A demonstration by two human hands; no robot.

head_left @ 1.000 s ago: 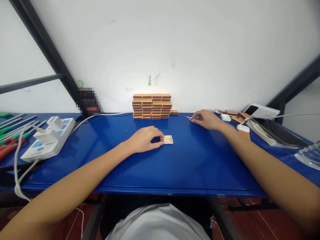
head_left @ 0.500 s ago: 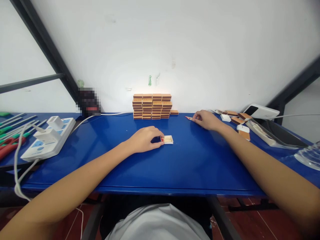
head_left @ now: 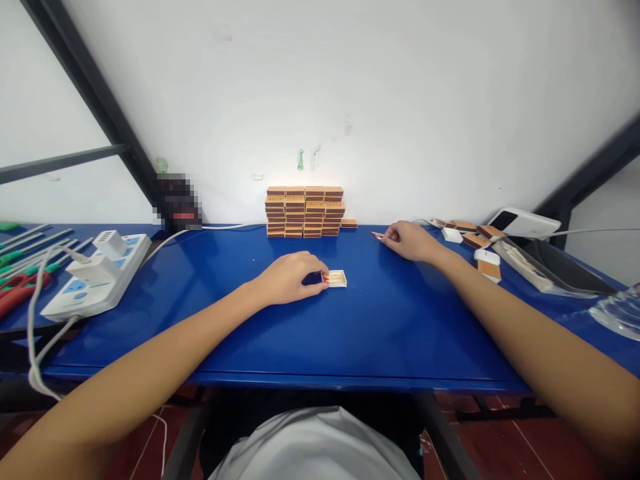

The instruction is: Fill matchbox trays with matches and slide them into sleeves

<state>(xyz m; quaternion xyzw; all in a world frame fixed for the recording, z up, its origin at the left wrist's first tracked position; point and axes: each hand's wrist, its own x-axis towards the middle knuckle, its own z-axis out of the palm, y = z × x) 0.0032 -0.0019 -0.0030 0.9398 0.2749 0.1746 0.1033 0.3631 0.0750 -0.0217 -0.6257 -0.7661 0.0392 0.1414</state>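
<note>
Left grip [head_left: 293, 279] holds one matchbox tray [head_left: 339, 279], right grip [head_left: 411, 241] pinches several matches [head_left: 376, 235], near four matchbox columns [head_left: 305, 215].

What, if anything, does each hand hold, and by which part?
Left hand: matchbox tray, by its left end. Right hand: at the matches; whether gripped, unclear.

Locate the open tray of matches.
In the head view, the tray is just right of centre, its left end in the left hand, in front of the stacked matchboxes.

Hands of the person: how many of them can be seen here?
2: the left hand holds the matchbox tray; the right hand is at loose matches farther back.
</note>
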